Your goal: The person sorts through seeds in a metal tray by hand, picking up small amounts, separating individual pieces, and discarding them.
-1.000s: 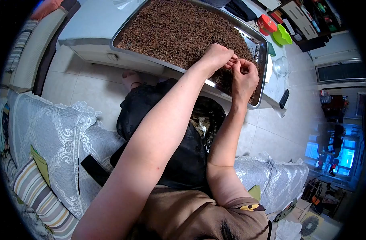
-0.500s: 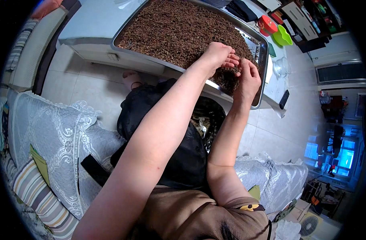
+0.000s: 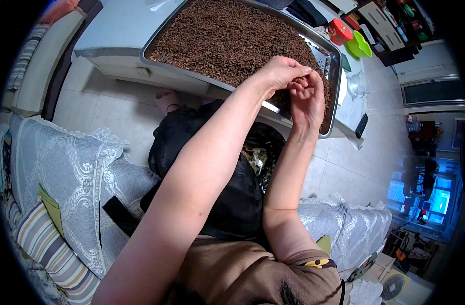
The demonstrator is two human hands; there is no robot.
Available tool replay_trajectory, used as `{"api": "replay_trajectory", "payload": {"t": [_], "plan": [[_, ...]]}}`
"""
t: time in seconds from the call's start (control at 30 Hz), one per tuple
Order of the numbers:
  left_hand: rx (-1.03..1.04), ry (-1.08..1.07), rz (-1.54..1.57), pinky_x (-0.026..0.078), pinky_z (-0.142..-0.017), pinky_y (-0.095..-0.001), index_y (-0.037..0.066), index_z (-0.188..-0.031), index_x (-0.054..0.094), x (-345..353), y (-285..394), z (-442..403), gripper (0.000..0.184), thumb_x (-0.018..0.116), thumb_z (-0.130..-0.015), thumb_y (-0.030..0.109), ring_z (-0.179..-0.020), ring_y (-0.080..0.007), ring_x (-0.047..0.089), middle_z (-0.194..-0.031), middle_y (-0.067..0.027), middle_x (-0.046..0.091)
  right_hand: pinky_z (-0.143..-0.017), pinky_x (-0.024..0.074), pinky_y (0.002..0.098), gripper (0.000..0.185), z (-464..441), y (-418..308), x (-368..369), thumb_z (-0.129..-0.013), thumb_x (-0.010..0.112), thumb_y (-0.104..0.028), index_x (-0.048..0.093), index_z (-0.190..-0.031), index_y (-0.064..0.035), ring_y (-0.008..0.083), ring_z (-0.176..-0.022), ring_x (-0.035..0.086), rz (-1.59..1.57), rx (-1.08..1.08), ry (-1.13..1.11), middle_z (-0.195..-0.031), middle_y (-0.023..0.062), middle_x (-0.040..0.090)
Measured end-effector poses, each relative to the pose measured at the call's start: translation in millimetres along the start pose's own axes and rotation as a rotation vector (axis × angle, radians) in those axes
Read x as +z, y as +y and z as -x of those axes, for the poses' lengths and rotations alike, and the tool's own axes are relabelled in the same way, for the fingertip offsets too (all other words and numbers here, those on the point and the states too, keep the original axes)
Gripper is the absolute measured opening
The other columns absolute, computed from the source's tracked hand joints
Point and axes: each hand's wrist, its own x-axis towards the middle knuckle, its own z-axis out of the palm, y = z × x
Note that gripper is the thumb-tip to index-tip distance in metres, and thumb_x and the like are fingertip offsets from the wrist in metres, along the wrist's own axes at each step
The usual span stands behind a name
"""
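A large metal tray point(image 3: 192, 73) holds a thick layer of small brown dried pieces point(image 3: 227, 40). Over its right part my left hand point(image 3: 283, 72) is closed in a pinch, its thumb and fingertips meeting the fingers of my other hand. My right hand point(image 3: 308, 99) has its palm turned up and its fingers curled against the left fingertips. Anything between the fingers is too small to make out. Below the hands, a black bag point(image 3: 192, 137) lies open at my lap, with something pale and shiny inside.
The tray rests on a white table point(image 3: 110, 30). To its right are a red container point(image 3: 339, 31), a green bowl point(image 3: 358, 44), a clear glass vessel point(image 3: 358, 85) and a black remote point(image 3: 361, 125). Lace-covered seating point(image 3: 80, 173) lies on both sides of me.
My hands were slightly apart half a second ago and now touch at the fingertips. The right hand has turned its palm up, and the left fingers have closed.
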Motion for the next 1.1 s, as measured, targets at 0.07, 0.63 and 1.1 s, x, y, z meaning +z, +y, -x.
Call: {"api": "replay_trajectory", "payload": {"t": [0.07, 0.63, 1.1], "plan": [[0.015, -0.009, -0.064, 0.055, -0.063, -0.0206, 0.000, -0.097, 0.067, 1.3, -0.6, -1.2, 0.020, 0.065, -0.095, 0.019, -0.072, -0.0091, 0.064, -0.083, -0.0043, 0.068, -0.063, 0.0434, 0.0232, 0.015, -2.5, 0.5, -4.4, -0.095, 0.062, -0.018, 0.061, -0.102, -0.0055, 0.0076, -0.074, 0.055, -0.025, -0.002, -0.033, -0.086, 0.0007, 0.062], [-0.062, -0.078, 0.026, 0.054, -0.073, -0.0216, 0.004, -0.100, 0.068, 7.7, 4.6, 8.8, 0.025, 0.066, -0.095, 0.029, -0.078, -0.0081, 0.065, -0.088, -0.0038, 0.069, -0.060, 0.0459, 0.0192, 0.008, 0.8, -1.4, 2.5, -0.094, 0.062, -0.016, 0.062, -0.094, -0.0076, 0.0061, -0.066, 0.054, -0.221, 0.046, 0.017, -0.085, 0.0009, 0.063], [-0.077, -0.135, 0.079, 0.046, -0.059, -0.0167, 0.007, -0.088, 0.066, 10.7, 7.1, 10.3, 0.015, 0.062, -0.091, 0.021, -0.068, -0.0034, 0.056, -0.079, 0.0013, 0.064, -0.074, 0.0507, 0.0303, 0.015, 3.4, -10.1, 0.6, -0.089, 0.067, -0.016, 0.064, -0.099, -0.0045, 0.0133, -0.075, 0.059, -0.219, 0.060, -0.028, -0.093, 0.0057, 0.066]]}}
